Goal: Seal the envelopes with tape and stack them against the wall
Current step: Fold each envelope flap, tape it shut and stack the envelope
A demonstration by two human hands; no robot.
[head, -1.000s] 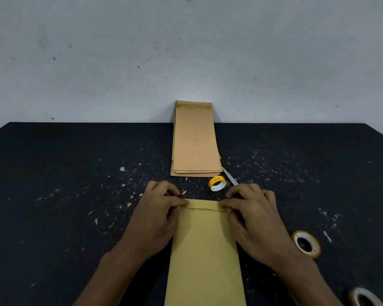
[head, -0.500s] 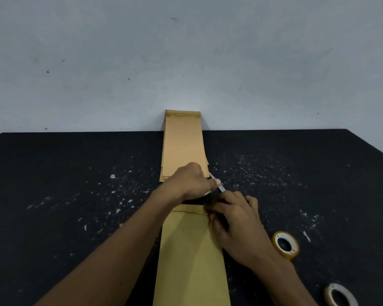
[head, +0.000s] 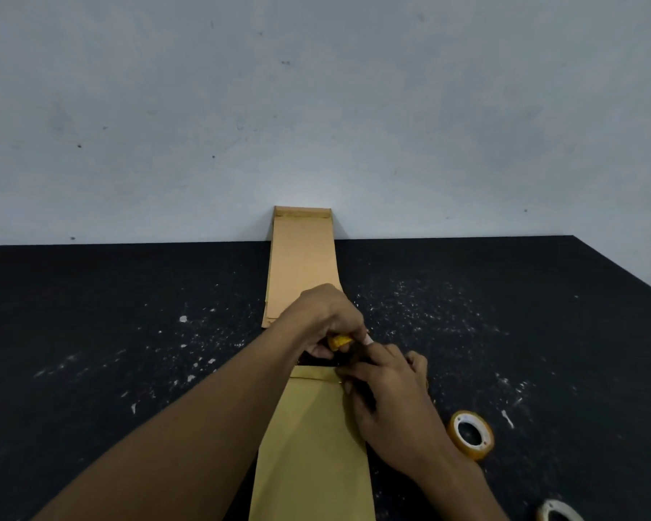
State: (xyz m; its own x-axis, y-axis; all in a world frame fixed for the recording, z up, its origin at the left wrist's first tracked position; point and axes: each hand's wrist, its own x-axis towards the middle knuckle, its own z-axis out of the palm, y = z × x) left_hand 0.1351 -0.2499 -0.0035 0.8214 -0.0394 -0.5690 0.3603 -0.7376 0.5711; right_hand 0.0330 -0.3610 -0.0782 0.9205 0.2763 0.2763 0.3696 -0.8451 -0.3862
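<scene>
At the near middle of the black surface (head: pixel 91 332), a yellow-brown envelope (head: pixel 312 438) lies lengthwise with its flap end pointing toward the wall (head: pixel 316 107). The right hand (head: pixel 391 404) rests on the flap's right corner, its fingers bent and pinning the paper flat rather than wrapped round it. The left hand (head: pixel 326 315) reaches across just beyond the flap, and its grip is closed on a small yellow tape roll (head: pixel 339 341); whether a strip is already pulled out cannot be told, since the fingers hide that spot. Against the wall leans a stack of envelopes (head: pixel 303 265), their bottom edges on the surface and their tops touching the wall, so that part of the job looks done for several pieces; tape appears across the top flap of the front one, though faintly. The envelope in hand appears folded shut but not yet taped, so judging from this it needs a strip laid over the flap and then a move to the stack. Two more tape rolls sit to the right: one with a yellow rim (head: pixel 470 434) near the right wrist, another pale one (head: pixel 557 512) at the bottom edge. No brand, label or writing can be read on the envelopes or the rolls.
</scene>
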